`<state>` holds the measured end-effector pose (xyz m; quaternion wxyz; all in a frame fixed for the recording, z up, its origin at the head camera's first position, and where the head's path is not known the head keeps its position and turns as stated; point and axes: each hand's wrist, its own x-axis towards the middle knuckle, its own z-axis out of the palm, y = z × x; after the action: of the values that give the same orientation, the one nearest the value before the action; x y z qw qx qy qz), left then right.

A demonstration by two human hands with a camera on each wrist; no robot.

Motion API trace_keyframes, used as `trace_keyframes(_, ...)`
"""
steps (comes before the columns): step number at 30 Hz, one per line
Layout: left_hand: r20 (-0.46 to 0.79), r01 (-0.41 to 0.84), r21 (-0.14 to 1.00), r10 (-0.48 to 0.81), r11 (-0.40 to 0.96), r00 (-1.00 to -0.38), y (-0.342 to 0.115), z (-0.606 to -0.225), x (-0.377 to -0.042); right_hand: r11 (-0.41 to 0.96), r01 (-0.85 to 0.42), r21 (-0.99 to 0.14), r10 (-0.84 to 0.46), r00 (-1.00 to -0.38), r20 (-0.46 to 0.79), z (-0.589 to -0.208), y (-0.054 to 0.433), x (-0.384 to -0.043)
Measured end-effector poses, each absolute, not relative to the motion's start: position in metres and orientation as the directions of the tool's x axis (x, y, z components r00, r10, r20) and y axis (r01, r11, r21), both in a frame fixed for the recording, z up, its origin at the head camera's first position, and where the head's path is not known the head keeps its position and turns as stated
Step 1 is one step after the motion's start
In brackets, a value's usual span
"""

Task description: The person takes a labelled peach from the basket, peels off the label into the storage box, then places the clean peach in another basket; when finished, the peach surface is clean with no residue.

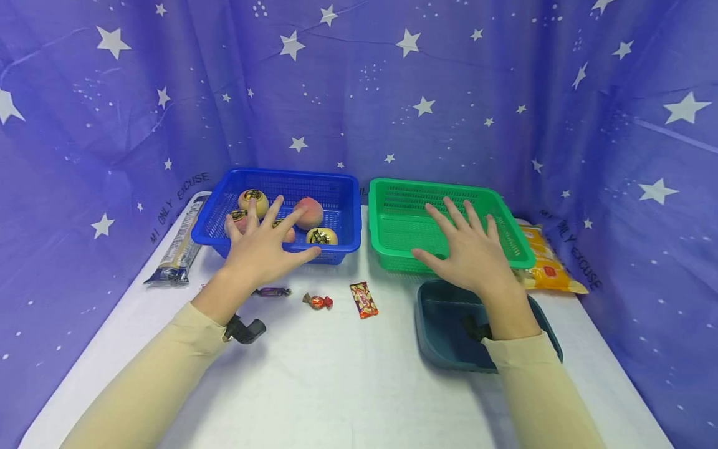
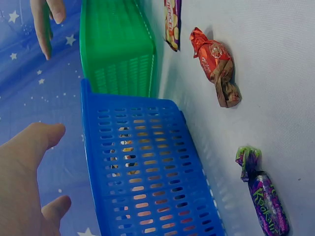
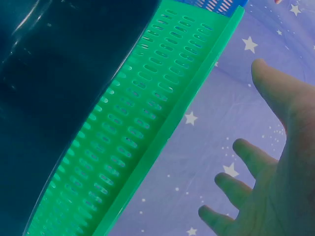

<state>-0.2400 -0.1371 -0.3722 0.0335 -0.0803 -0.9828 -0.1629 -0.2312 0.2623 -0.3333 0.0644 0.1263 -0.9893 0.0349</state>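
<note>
My left hand, fingers spread, hovers over the near side of a blue basket. Inside that basket lie several peaches, one of them a pink peach and some with dark labels. Above the green basket my right hand hangs with fingers spread, holding nothing. The right wrist view shows its thumb and fingers apart from the green rim. In front of the baskets lie a purple-wrapped candy, a red-and-brown wrapped candy and a small flat snack packet.
A dark teal bin stands under my right forearm. Yellow-orange packages lie at the right, and a long grey-and-blue package at the left. A purple star-patterned curtain surrounds the white table.
</note>
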Motion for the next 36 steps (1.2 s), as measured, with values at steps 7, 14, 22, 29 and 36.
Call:
trace_keyframes(7,0.09,0.173,0.313,0.152,0.934,-0.984,-0.137,-0.373,-0.243,0.964,-0.259,-0.065,-0.249,-0.959,0.134,-0.336,0.259,-0.234)
trace_keyframes(14,0.105,0.181,0.311,0.155,0.933,-0.982,-0.136,-0.369,-0.243,0.957,-0.277,-0.083,-0.264,-0.954,0.142,-0.339,0.252,-0.232)
trace_keyframes(22,0.047,0.197,0.375,0.193,0.906,-0.98,-0.137,-0.359,-0.249,0.926,-0.336,-0.173,-0.307,-0.936,0.175,-0.337,0.239,-0.221)
trace_keyframes(29,0.017,0.198,0.427,0.211,0.882,-0.977,-0.137,-0.35,-0.264,0.84,-0.408,-0.357,-0.355,-0.912,0.207,-0.342,0.216,-0.203)
trace_keyframes(36,-0.008,0.187,0.454,0.214,0.871,-0.977,-0.137,-0.335,-0.28,0.725,-0.404,-0.558,-0.369,-0.911,0.181,-0.349,0.186,-0.187)
